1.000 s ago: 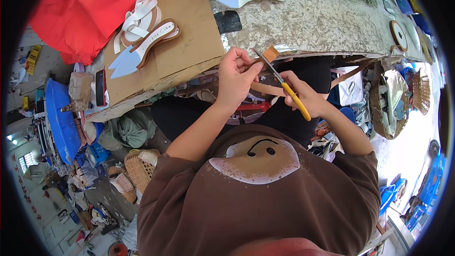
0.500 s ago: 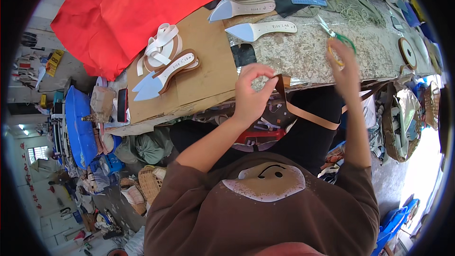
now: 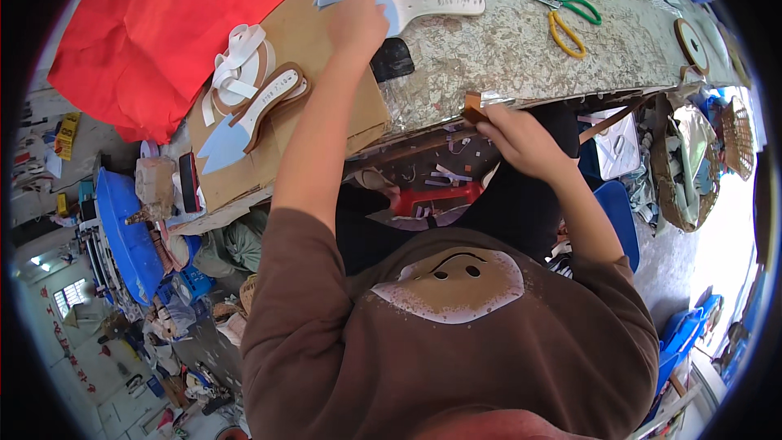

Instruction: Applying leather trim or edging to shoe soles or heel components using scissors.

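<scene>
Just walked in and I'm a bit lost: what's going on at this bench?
At a workbench, a person's left hand is at the blue-tipped end of a white sole; whether it grips it is hard to tell. The right hand holds a brown strip at the bench's near edge. Scissors with one yellow and one green handle lie open on the bench.

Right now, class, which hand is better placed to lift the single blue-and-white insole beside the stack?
Probably the left hand: it is at the blue end of the insole, while the right hand is farther away, holding a brown strip.
</scene>
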The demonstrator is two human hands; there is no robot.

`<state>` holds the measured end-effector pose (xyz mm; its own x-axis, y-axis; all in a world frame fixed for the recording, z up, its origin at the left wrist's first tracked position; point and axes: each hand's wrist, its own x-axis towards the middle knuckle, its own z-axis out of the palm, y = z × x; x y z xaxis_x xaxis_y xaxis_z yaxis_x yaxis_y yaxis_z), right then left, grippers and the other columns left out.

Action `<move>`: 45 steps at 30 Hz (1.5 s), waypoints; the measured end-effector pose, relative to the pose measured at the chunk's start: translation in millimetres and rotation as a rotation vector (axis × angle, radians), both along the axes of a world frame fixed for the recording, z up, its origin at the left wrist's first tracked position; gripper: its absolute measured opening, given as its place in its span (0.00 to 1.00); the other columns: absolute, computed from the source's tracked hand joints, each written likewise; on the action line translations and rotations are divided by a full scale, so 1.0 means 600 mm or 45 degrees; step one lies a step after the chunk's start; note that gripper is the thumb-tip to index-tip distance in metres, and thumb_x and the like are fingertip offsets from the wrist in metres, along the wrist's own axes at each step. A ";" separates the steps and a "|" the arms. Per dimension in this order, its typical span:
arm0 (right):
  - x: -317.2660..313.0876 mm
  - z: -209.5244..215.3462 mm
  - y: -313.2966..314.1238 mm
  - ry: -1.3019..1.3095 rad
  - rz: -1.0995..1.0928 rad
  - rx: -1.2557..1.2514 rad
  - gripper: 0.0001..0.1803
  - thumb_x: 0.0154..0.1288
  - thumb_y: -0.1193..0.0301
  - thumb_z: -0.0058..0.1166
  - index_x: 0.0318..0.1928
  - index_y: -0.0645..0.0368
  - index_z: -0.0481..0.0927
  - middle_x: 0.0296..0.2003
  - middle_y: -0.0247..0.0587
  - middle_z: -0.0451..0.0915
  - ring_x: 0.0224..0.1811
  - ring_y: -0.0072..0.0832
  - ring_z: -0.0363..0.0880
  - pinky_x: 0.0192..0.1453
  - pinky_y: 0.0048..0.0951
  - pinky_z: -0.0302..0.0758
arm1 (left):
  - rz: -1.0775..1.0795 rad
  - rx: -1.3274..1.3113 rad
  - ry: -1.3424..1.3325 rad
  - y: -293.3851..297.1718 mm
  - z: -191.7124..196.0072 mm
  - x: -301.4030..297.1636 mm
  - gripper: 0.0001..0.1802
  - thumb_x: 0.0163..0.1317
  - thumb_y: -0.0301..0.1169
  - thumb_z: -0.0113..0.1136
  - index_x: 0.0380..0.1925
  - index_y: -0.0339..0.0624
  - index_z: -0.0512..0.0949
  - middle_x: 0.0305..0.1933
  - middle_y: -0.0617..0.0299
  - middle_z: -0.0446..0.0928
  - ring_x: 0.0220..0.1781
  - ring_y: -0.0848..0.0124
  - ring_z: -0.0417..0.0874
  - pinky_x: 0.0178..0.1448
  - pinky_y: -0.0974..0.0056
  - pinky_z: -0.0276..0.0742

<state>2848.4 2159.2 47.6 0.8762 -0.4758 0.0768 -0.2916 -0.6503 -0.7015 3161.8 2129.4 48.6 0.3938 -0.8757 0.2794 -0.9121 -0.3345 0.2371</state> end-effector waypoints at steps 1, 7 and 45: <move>-0.014 0.005 0.008 -0.103 0.069 0.321 0.13 0.73 0.72 0.44 0.54 0.63 0.72 0.38 0.49 0.82 0.34 0.41 0.83 0.45 0.38 0.78 | -0.007 -0.003 0.007 0.022 0.001 -0.008 0.13 0.63 0.40 0.58 0.42 0.44 0.80 0.38 0.50 0.83 0.41 0.49 0.83 0.43 0.48 0.77; -0.013 0.024 -0.009 -0.053 -0.448 0.475 0.09 0.69 0.71 0.54 0.38 0.66 0.75 0.30 0.42 0.80 0.26 0.24 0.79 0.29 0.25 0.72 | -0.017 -0.399 0.104 0.139 0.012 -0.046 0.06 0.64 0.31 0.56 0.38 0.44 0.76 0.36 0.55 0.81 0.38 0.51 0.82 0.36 0.50 0.75; 0.181 0.035 -0.180 -0.169 0.128 0.467 0.11 0.53 0.74 0.67 0.38 0.62 0.85 0.29 0.38 0.85 0.34 0.23 0.82 0.39 0.26 0.78 | -0.219 -0.543 0.650 0.132 -0.032 -0.144 0.17 0.60 0.25 0.59 0.50 0.45 0.70 0.35 0.52 0.84 0.37 0.51 0.85 0.39 0.53 0.77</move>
<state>2957.0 2051.4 68.8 0.9136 -0.4053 0.0336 -0.1306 -0.3707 -0.9195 3075.6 2208.8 29.6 0.4330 -0.7923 0.4299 -0.6827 0.0231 0.7304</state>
